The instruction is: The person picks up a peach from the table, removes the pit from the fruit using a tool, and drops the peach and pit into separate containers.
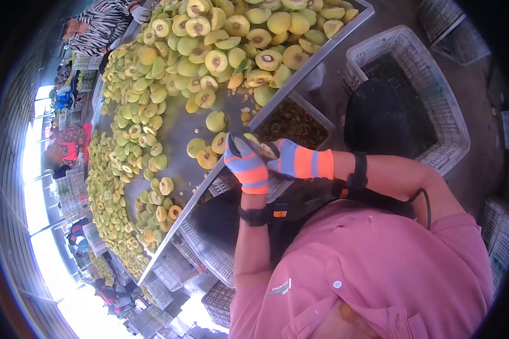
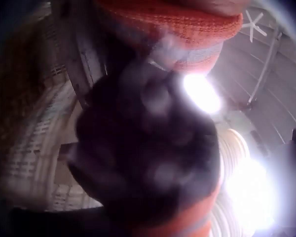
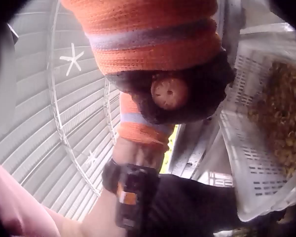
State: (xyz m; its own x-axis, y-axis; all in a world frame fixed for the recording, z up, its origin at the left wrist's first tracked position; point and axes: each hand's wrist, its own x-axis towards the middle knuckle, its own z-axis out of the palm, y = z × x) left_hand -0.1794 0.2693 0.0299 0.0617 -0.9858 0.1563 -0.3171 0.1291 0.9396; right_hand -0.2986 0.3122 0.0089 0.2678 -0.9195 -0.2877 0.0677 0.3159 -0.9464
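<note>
Both hands wear orange and grey-blue striped gloves with dark palms and meet over the metal table's near edge. My left hand [image 1: 247, 166] grips a yellow-green piece of stone fruit [image 1: 252, 138], mostly hidden by fingers. Curled beside it, my right hand [image 1: 297, 159] holds a tool; its round, tan handle end [image 3: 169, 93] pokes from the dark fist in the right wrist view, its working end hidden. In the left wrist view the dark glove palm [image 2: 148, 148] is blurred. Halved fruits [image 1: 207, 157] lie on the table close to the left fingertips.
Piles of whole and halved fruit [image 1: 209, 34] cover much of the metal table [image 1: 178, 127]. Below its edge stands a crate of pits and scraps [image 3: 281, 118]. A large white basket [image 1: 441, 101] stands at right. Other people [image 1: 99, 28] are across the table.
</note>
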